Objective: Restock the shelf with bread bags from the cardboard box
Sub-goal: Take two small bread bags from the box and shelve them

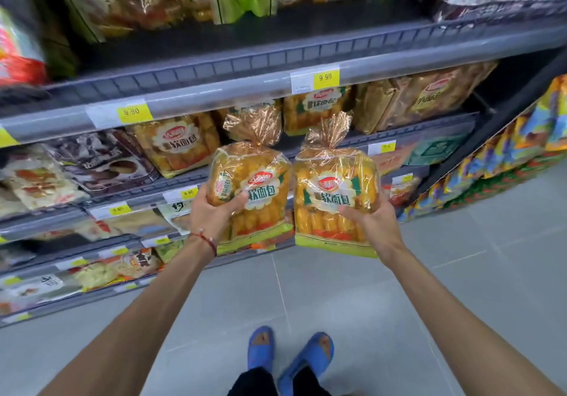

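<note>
My arms stretch forward over the floor [337,288] toward the shelf [214,95]. My left hand [211,211] grips the left bread bag [260,187] at its lower left edge, thumb across the front. My right hand [374,220] clasps the right bread bag [334,193] at its lower right. Both bags stand upright, seemingly just before the shelf's front edge.

A shop: price-tagged shelves [214,101] stacked with packaged food.

The grey metal shelf rail with yellow price labels [245,95] limits overhead clearance. Stocked yellow-printed clear bread bags [175,144] on the left and gold foil bags [423,98] on the right flank a dark bare deck strip [290,142]. The grey tiled floor aisle [337,288] gives open approach.
</note>
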Tool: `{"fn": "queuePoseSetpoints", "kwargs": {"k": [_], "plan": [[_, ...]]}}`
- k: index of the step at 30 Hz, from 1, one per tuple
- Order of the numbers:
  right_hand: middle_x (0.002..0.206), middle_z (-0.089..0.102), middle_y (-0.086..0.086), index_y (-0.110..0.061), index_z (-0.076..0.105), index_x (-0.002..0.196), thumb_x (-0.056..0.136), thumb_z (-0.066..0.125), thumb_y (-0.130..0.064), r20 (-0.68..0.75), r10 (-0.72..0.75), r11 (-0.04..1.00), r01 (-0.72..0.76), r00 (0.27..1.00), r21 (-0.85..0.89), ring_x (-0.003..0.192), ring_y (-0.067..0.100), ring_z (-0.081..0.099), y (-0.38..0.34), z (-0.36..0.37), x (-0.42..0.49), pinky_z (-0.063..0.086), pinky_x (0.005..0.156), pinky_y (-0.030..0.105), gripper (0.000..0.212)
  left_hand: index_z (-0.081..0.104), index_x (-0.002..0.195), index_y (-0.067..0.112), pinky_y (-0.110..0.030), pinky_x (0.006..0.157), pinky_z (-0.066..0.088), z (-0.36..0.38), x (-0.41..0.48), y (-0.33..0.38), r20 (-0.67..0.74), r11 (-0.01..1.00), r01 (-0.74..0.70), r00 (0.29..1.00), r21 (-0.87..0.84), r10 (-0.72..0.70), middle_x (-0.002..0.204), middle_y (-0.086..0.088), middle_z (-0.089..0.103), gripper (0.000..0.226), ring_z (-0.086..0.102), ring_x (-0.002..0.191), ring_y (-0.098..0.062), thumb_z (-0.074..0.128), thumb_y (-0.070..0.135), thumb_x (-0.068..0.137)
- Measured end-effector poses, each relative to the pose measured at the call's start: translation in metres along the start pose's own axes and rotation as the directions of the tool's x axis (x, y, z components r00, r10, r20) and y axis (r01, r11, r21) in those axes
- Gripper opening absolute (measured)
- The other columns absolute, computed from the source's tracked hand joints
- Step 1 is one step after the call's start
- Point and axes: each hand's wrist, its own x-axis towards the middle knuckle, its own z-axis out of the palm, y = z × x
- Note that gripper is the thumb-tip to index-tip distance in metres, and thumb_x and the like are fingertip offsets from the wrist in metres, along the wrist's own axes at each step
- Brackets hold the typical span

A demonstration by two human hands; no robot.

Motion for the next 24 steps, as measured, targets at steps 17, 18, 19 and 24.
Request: {"fn": "queuePoseSetpoints", "kwargs": {"k": [17,18,19,24], "plan": [[0.108,0.076,-0.013,-0.02,0.061,0.128,0.076,0.085,-0.005,0.028,-0.063,0.997,0.062,0.998,0.038,0.09,-0.003,0.072,-0.065,0.007,0.165,0.05,0.071,0.008,0.059,0.046,0.134,-0.001,-0.048,0.105,0.044,0.05,0.137,0.04,-0.042,0.988,0.089,0.995,-0.125,-0.095,0.126,-0.009,0.062,0.106,0.059,0.114,-0.027,0.092,0.051,0.053],[0.111,0.075,-0.012,-0.02,0.058,0.131,0.077,0.085,-0.006,0.037,-0.071,0.997,0.069,0.997,0.04,0.091,-0.004,0.071,-0.066,0.006,0.17,0.049,0.07,0.006,0.061,0.051,0.125,-0.005,-0.046,0.105,0.043,0.051,0.141,0.04,-0.054,0.986,0.103,0.992,-0.134,-0.111,0.119,-0.01,0.063,0.096,0.059,0.111,-0.029,0.092,0.047,0.055],[0.114,0.074,-0.01,-0.018,0.057,0.133,0.077,0.084,-0.007,0.051,-0.085,0.996,0.083,0.995,0.045,0.093,-0.003,0.071,-0.067,0.005,0.175,0.049,0.071,0.006,0.063,0.059,0.109,-0.005,-0.044,0.101,0.046,0.051,0.143,0.041,-0.054,0.984,0.112,0.991,-0.139,-0.121,0.108,-0.011,0.066,0.079,0.062,0.103,-0.029,0.092,0.044,0.056],[0.114,0.074,-0.009,-0.019,0.054,0.136,0.078,0.085,-0.012,0.138,-0.136,0.991,0.133,0.981,0.034,0.101,0.004,0.072,-0.068,-0.001,0.199,0.055,0.083,0.019,0.067,0.069,0.102,-0.009,-0.044,0.072,0.052,0.05,0.148,0.036,-0.06,0.972,0.129,0.988,-0.195,-0.143,0.096,-0.017,0.071,0.088,0.056,0.085,-0.032,0.097,0.044,0.037]]}}
